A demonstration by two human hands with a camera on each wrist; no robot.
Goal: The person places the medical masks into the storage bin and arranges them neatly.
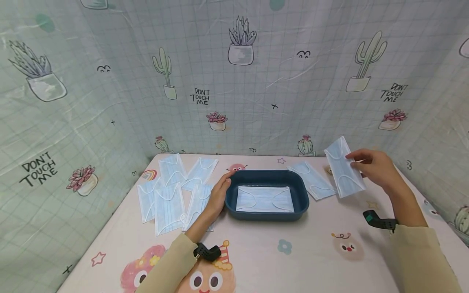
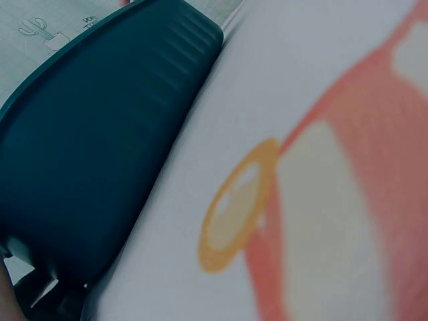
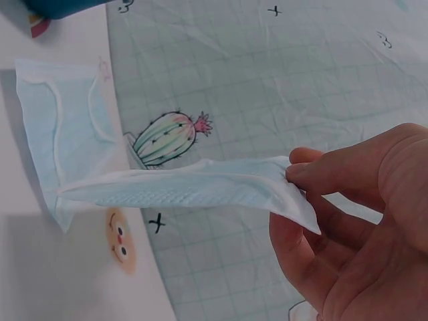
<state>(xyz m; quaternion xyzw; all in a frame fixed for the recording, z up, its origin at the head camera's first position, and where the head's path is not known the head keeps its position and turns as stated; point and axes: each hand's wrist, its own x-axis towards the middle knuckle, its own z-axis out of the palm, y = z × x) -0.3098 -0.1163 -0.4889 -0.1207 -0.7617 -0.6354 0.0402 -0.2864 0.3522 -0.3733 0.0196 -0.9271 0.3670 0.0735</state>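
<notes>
A blue pleated face mask is held up in the air over the right side of the table. My right hand pinches it near one edge, between thumb and fingers. In the right wrist view the mask shows nearly edge-on. My left hand lies along the left end of a dark blue tray, fingertips at its rim. Inside the tray a face mask lies flat, ear loops on top. Another mask lies on the table, right of the tray.
Several more masks lie spread and partly overlapping on the table left of the tray. The pale tablecloth has cartoon prints. A cactus-print curtain hangs behind the table and along both sides.
</notes>
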